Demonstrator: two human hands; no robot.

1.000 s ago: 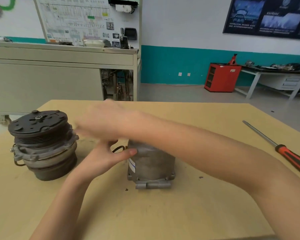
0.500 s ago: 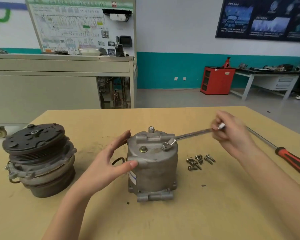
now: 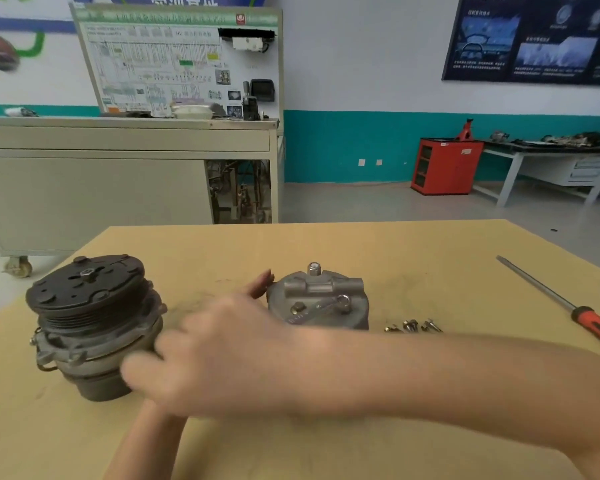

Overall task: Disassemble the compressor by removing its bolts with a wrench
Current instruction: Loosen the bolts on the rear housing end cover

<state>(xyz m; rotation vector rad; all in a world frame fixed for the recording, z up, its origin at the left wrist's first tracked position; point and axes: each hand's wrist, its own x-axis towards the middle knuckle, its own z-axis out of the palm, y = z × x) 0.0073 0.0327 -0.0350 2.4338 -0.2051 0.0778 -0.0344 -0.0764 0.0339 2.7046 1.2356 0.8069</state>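
Slippage is the main worry: the wrench [image 3: 329, 306] has its ring end over a bolt [image 3: 343, 301] on top of the compressor housing [image 3: 347, 315], which stands upright at the table's [image 3: 326, 247] centre. The wrench shank runs toward the near left and disappears under the right hand [image 3: 219, 351]. That hand is smeared by motion, so I cannot tell whether its fingers are clamped on the handle. If the ring sits crooked, a hard pull could round the bolt head or throw the tool off. Only the fingertips of the left hand [image 3: 262, 288] show, laid against the housing's left wall; the rest is hidden, so its hold cannot be judged either. A weak brace could let the housing twist or tip. The right hand could also strike the clutch pulley unit [image 3: 87, 306], which stands just to its left. A second bolt [image 3: 297, 308] remains seated on top, so I judge the job unfinished. The loose bolts [image 3: 411, 326] lying just right of the housing could roll or be swept away by the forearm. A screwdriver [image 3: 596, 329] lies well apart at the right. As for writing, the shank carries stamped marks too blurred to read. The far diagram board [image 3: 174, 60], the cropped characters above it, the dark poster [image 3: 534, 39] and the red cabinet's [image 3: 444, 166] tag are all illegible.
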